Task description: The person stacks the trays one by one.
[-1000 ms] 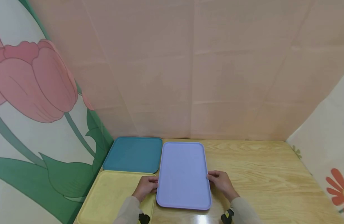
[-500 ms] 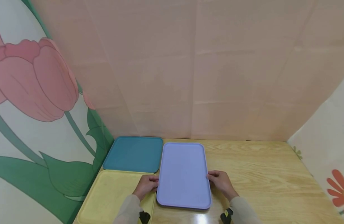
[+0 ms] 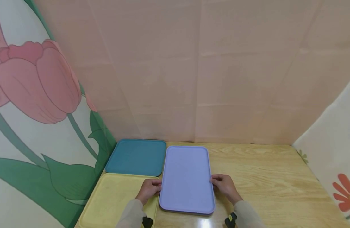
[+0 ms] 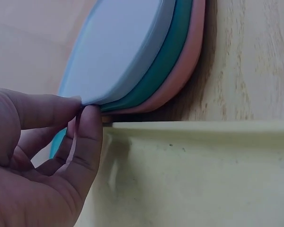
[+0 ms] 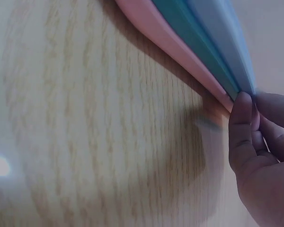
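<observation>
A purple tray (image 3: 187, 179) lies lengthwise in front of me in the head view. Both wrist views show it as the top of a stack, over a green tray (image 4: 154, 78) and a pink tray (image 5: 165, 40). My left hand (image 3: 148, 190) pinches the stack's left edge at the purple tray's rim, thumb and fingers meeting there. On the opposite long side, my right hand (image 3: 225, 187) pinches the rim in the same way. How many of the stacked trays the fingertips hold is partly hidden.
A yellow tray (image 3: 115, 199) lies at the left, under my left forearm. Behind it is a teal tray (image 3: 136, 156), close to the purple one. Wooden tabletop (image 3: 271, 186) extends to the right. A beige sheet (image 3: 192, 79) hangs behind the table.
Both hands stay at the purple tray's sides. The view shifts very slightly; the tray and hands otherwise look the same.
</observation>
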A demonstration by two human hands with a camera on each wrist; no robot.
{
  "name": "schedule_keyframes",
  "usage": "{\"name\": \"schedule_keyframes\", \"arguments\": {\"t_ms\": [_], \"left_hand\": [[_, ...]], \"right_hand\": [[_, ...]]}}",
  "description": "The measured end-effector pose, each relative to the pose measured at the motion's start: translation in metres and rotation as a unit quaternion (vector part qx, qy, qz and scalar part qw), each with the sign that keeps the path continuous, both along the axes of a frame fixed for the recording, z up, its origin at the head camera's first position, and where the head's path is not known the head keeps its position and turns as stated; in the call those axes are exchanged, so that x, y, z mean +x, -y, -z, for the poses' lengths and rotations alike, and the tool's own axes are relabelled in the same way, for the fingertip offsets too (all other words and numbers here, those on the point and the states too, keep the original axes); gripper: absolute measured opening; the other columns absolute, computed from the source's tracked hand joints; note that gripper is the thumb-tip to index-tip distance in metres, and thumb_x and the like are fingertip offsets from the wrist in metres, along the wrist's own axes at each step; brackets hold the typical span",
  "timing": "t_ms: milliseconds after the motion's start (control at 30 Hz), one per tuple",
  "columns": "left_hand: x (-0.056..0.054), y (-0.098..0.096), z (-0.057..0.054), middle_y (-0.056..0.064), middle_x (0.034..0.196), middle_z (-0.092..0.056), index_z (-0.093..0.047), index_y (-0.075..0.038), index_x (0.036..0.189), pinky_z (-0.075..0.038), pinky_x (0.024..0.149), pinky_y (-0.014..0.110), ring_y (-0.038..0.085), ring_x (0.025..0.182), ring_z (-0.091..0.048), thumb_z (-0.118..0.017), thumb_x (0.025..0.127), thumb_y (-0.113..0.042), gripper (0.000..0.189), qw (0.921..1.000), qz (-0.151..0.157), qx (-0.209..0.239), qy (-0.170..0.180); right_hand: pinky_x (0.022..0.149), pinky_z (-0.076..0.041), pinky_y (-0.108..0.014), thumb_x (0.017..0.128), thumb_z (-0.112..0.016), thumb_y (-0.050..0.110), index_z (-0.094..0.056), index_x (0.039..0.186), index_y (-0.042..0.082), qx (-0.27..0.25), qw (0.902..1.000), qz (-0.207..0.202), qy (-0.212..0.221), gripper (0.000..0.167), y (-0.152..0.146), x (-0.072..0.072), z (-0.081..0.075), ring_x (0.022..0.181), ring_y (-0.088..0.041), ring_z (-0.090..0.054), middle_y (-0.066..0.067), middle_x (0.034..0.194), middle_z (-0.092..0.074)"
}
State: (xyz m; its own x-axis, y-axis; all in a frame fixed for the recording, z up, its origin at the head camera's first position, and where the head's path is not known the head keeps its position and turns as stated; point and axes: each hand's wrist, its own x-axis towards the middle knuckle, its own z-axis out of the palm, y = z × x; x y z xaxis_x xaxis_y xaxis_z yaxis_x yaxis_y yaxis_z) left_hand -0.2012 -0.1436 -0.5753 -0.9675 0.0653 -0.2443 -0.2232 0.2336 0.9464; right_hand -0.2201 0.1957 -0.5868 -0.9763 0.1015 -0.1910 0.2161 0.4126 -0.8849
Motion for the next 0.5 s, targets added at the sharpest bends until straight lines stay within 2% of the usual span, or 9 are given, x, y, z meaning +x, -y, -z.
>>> {"name": "schedule_keyframes", "arguments": {"t_ms": [367,500], "left_hand": [[0.0009,0.0033,0.0066,0.018,0.098,-0.072,-0.068,0.015,0.112,-0.060,0.065,0.029,0.013,0.076,-0.066,-0.069,0.086,0.009,0.026,0.9999,-0.004,-0.006,-0.009],[0.0017,0.0087,0.0057,0.021,0.102,-0.072,-0.067,0.016,0.114,-0.061,0.067,0.030,0.014,0.079,-0.068,-0.070,0.086,0.009,0.029,0.9999,0.005,0.001,-0.013]], "right_hand": [[0.062,-0.058,-0.029,0.089,-0.070,-0.002,-0.070,0.104,-0.014,-0.005,0.9996,0.011,-0.024,0.019,0.0046,0.0027,0.0006,0.071,-0.017,-0.065,-0.015,0.088,-0.071],[0.061,-0.058,-0.030,0.089,-0.070,0.001,-0.070,0.103,-0.013,0.000,0.9996,0.025,-0.016,0.020,0.0059,0.0035,0.0000,0.070,-0.017,-0.065,-0.013,0.086,-0.071]]}}
